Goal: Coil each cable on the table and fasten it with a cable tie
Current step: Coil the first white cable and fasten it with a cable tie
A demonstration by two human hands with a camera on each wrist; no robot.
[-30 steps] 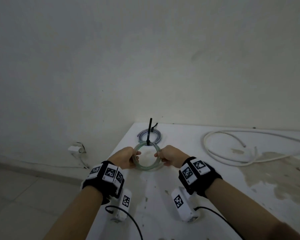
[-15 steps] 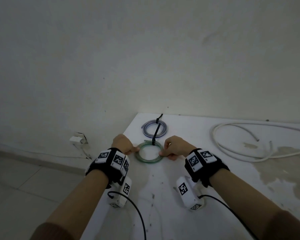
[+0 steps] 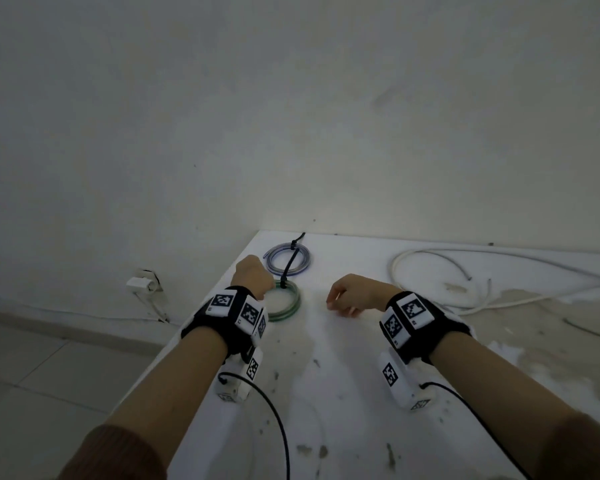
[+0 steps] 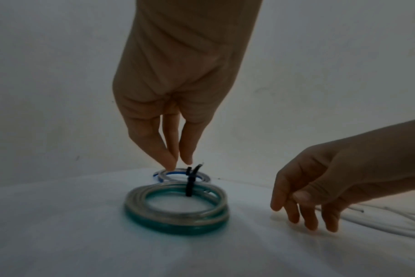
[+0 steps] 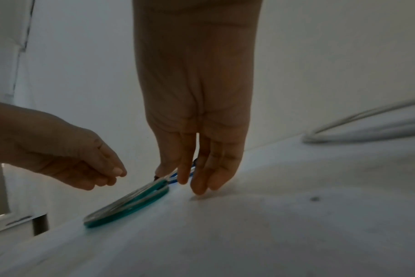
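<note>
Near the left edge of the white tabletop, the green cable coil is lying flat, and a black cable tie is binding it at its far side, with the tie's tail pointing away from the person. Just beyond it, a blue-tinted coil is also lying flat, fastened with its own black tie. The left hand is hovering above the far-left rim of the green coil, fingers straight and pointing down, holding nothing; whether the fingertips are touching anything cannot be told. The right hand is hanging just to the right of the green coil, clear of it, fingers relaxed and pointing down, thumb loosely against them, empty, close above the tabletop. Well to the right, a long white cable is sprawling uncoiled and untied across the stained far part of the tabletop.
</note>
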